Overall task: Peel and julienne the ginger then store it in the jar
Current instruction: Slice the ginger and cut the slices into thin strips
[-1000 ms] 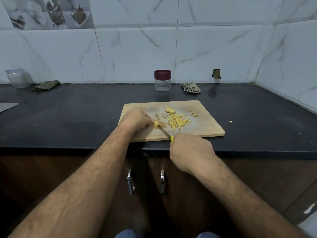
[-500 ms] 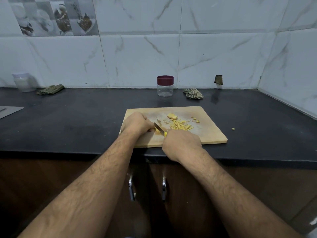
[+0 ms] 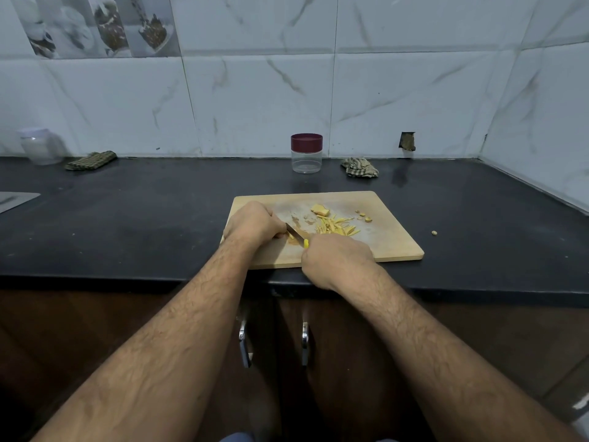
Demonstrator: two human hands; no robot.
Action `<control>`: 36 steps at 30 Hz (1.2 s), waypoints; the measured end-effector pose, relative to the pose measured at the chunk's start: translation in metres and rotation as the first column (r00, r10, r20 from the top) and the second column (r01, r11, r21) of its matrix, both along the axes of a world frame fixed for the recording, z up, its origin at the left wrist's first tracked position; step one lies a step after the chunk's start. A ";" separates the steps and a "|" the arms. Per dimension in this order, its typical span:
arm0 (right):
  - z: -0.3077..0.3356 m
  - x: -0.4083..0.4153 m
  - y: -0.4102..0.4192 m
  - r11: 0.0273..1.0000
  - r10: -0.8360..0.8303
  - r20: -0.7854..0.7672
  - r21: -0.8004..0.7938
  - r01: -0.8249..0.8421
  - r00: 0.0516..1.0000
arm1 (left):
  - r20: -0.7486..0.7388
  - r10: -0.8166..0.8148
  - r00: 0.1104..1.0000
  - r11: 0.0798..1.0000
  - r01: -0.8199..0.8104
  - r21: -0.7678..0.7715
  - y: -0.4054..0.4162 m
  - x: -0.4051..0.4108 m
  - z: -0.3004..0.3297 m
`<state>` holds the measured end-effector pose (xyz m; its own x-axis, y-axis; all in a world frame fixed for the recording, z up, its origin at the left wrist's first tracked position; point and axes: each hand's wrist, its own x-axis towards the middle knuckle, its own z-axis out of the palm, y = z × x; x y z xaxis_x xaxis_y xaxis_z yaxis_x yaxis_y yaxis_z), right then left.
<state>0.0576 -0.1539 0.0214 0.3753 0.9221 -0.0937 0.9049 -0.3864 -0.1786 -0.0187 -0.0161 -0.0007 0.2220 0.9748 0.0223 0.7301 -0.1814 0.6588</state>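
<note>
A wooden cutting board (image 3: 395, 244) lies on the black counter. On it sit a pile of yellow ginger strips (image 3: 334, 226), a ginger chunk (image 3: 319, 209) and small bits (image 3: 363, 215). My left hand (image 3: 253, 223) presses a ginger piece, mostly hidden under its fingers, at the board's left. My right hand (image 3: 336, 258) grips a yellow-handled knife (image 3: 296, 235), whose blade points at the left fingers. A clear jar (image 3: 306, 153) with a maroon lid stands closed behind the board.
A folded cloth (image 3: 359, 167) lies right of the jar, another cloth (image 3: 90, 160) and a plastic container (image 3: 39, 146) at the far left. A ginger scrap (image 3: 433, 232) lies on the counter right of the board. Cabinet handles (image 3: 243, 342) hang below the counter edge.
My right hand has moved forward onto the board, bringing the knife blade closer to my left fingers. The head view has tilted slightly downward.
</note>
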 end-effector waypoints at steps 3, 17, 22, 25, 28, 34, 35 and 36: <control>0.000 0.000 0.002 1.000 0.004 0.000 0.000 -0.004 1.000 | -0.003 -0.008 1.000 1.000 0.008 0.001 0.000 0.001 -0.001; 0.000 -0.011 -0.023 1.000 -0.004 0.053 -0.031 0.006 0.999 | 0.009 0.006 1.000 1.000 -0.006 0.002 0.000 0.000 -0.002; -0.006 -0.010 -0.033 0.999 -0.026 0.053 -0.023 0.027 0.998 | 0.018 -0.002 1.000 1.000 0.002 0.002 -0.002 -0.001 -0.002; -0.005 -0.009 -0.035 0.999 -0.031 0.070 -0.018 0.033 0.997 | 0.019 -0.003 1.000 1.000 0.003 0.006 -0.002 -0.002 -0.003; -0.002 -0.009 -0.034 1.000 -0.028 0.084 0.002 0.028 0.996 | 0.020 -0.003 1.000 1.000 0.003 0.012 -0.001 -0.002 -0.004; -0.001 -0.010 -0.019 0.999 -0.044 0.066 0.025 0.042 0.997 | 0.002 -0.008 1.000 1.000 0.008 0.019 -0.001 -0.002 -0.004; -0.001 -0.010 -0.018 0.999 -0.050 0.065 0.023 0.049 0.997 | -0.004 -0.010 1.000 1.000 0.010 0.018 -0.001 -0.002 -0.004; -0.001 -0.009 -0.017 0.998 -0.055 0.061 0.020 0.054 0.997 | -0.008 -0.012 1.000 1.000 0.013 0.016 -0.001 -0.002 -0.004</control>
